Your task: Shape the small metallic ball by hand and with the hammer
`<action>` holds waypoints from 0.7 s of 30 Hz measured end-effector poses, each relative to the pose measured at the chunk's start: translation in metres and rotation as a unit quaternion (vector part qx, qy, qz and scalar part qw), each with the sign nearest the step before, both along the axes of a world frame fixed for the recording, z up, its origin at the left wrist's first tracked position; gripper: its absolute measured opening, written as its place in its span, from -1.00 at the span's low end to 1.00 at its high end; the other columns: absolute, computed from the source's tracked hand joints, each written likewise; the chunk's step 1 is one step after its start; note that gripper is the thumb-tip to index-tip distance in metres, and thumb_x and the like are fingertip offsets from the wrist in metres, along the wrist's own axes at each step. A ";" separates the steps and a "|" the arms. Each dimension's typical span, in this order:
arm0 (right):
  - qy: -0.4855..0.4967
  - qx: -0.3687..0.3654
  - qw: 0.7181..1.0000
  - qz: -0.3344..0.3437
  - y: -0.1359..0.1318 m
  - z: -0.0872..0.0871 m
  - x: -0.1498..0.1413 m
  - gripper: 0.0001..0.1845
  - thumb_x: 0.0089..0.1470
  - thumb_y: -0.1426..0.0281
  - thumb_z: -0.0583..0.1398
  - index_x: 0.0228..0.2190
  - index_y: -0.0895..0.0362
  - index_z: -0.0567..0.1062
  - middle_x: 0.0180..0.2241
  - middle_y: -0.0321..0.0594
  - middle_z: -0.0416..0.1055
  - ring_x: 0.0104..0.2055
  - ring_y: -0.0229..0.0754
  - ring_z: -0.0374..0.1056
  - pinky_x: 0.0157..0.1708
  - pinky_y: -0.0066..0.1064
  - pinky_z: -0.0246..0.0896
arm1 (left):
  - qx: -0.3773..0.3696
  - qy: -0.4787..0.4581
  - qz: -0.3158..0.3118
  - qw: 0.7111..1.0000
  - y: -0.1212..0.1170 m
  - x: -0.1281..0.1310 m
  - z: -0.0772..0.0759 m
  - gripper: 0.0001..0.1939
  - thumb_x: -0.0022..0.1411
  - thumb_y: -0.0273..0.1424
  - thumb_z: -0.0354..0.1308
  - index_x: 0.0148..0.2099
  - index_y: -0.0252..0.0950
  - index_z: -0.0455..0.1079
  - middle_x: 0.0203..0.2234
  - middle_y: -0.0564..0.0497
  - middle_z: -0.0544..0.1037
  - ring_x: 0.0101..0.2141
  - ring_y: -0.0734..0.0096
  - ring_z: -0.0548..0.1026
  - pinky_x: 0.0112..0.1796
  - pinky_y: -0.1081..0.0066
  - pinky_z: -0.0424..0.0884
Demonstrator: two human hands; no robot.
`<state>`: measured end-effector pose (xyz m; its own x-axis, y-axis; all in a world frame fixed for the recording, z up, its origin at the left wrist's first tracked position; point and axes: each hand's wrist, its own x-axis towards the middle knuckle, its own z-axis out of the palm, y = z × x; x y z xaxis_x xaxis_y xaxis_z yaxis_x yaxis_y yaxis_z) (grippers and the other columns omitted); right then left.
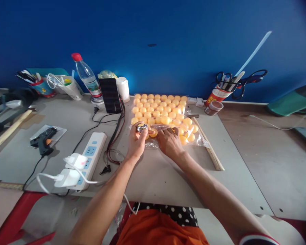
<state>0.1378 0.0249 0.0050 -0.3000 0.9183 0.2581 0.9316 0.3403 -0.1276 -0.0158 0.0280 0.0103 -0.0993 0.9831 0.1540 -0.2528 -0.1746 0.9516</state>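
Observation:
Rows of orange-yellow balls [159, 108], like table-tennis balls, lie in a clear plastic bag [150, 144] at the middle of the table. At the bag's near edge, my left hand [137, 142] is closed around a small, shiny, silver rounded thing [142, 127] whose kind I cannot make out. My right hand [170, 140] is at the same edge, its curled fingers gripping the plastic and partly hidden by the film. Beside the bag on the right lies a hammer with a wooden handle [210, 149], its head close to the balls.
To the left are a power strip [93, 149] with white plugs, a black glue gun [44, 140], a phone [110, 95], a bottle [88, 80] and loose cables. A red-and-white cup of tools [216, 94] and a small jar [214, 107] stand at the back right.

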 end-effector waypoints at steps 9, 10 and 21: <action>-0.029 -0.047 0.998 -0.029 0.015 0.003 -0.002 -0.57 0.21 0.50 0.05 0.09 0.24 0.43 0.07 0.13 0.46 0.09 0.13 0.31 0.14 -0.10 -0.11 | 0.006 0.000 0.004 1.000 0.002 -0.001 -0.003 -0.49 0.13 -0.04 0.30 -0.02 -0.24 0.32 -0.32 -0.02 0.60 -0.19 0.26 0.62 -0.03 0.21 0.46; -0.027 -0.056 0.997 -0.035 0.017 0.004 -0.004 -0.56 0.19 0.50 0.06 0.09 0.23 0.43 0.06 0.11 0.47 0.10 0.13 0.31 0.15 -0.10 -0.11 | 0.006 -0.001 0.002 1.000 0.002 -0.001 -0.003 -0.48 0.13 -0.04 0.30 -0.01 -0.24 0.32 -0.32 -0.02 0.60 -0.21 0.27 0.62 -0.04 0.22 0.47; -0.031 -0.104 0.993 -0.050 0.023 0.012 -0.013 -0.68 0.21 0.47 0.06 -0.10 0.20 0.55 -0.08 0.06 0.56 -0.04 0.06 0.42 0.03 -0.20 0.12 | -0.010 -0.045 -0.026 0.999 0.002 0.000 -0.002 -0.52 0.14 -0.09 0.31 -0.01 -0.22 0.30 -0.36 0.04 0.59 -0.36 0.32 0.64 -0.15 0.25 0.52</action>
